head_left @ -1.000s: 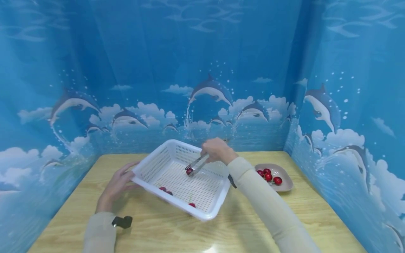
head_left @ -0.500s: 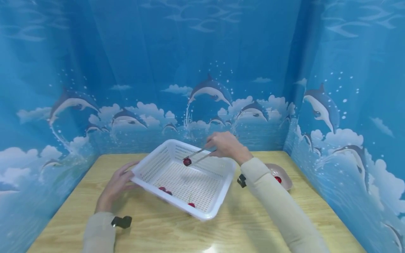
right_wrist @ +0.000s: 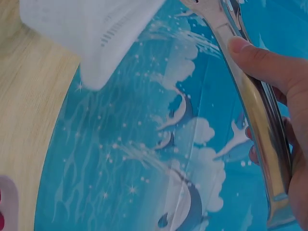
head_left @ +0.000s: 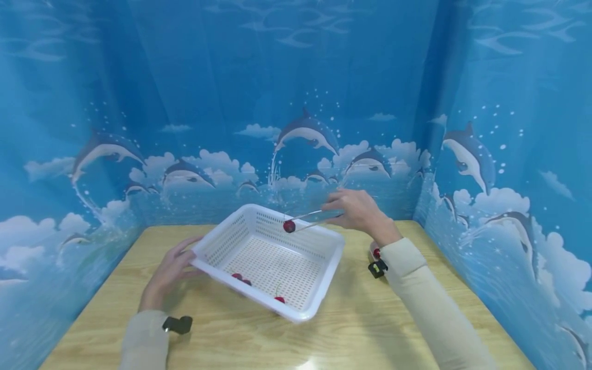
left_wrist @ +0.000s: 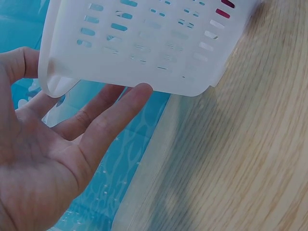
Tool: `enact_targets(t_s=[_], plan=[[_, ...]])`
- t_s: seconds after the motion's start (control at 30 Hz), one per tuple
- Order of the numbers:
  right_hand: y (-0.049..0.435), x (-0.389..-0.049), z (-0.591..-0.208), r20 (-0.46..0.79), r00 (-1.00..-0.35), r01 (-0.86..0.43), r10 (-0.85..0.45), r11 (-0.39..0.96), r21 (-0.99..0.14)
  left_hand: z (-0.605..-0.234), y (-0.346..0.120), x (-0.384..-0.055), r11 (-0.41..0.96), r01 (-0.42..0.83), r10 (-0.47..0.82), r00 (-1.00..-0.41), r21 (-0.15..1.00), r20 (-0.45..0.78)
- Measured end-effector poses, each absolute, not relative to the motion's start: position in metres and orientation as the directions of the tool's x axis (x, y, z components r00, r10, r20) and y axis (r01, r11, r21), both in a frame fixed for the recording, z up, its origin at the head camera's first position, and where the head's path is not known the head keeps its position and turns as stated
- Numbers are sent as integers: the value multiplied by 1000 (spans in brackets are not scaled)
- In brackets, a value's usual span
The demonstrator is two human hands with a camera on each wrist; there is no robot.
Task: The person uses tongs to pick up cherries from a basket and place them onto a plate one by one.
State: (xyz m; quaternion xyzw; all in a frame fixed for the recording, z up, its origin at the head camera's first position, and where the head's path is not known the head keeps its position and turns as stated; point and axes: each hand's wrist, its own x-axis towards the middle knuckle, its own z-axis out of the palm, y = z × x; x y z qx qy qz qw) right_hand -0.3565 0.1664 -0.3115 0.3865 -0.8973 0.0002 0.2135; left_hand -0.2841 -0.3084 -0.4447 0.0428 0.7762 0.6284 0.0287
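Head view gives me, at the left corner of the white rectangular perforated plastic basket (head_left: 229,234), the left hand (head_left: 170,270), fingers spread and extended against the basket's outside; I judge it is steadying it. Inside the basket, along its near side, sit a pair of dark red round cherries (head_left: 237,276) and, right of them, a red cherry with a thin stem (head_left: 279,299). Above the basket's far side, a glossy round dark red cherry (head_left: 289,226) hangs between the tips of silver metal tongs (right_wrist: 255,106), gripped by the right hand (head_left: 358,210) near the basket's far right corner. I take the step in hand to be carrying that cherry, well off the basket floor. Right of the basket, largely behind the right sleeve (head_left: 435,298), is a pale pink dish (right_wrist: 11,197) holding red fruit. To me, the next move calls for an even squeeze and enough height to clear the basket's rim.
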Motion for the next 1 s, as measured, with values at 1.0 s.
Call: enact_targets(t_s=[1.0], plan=[[307, -322, -336, 507, -605, -592, -614, 773, 228, -445, -309, -283, 207, 44, 109, -994, 977, 22]])
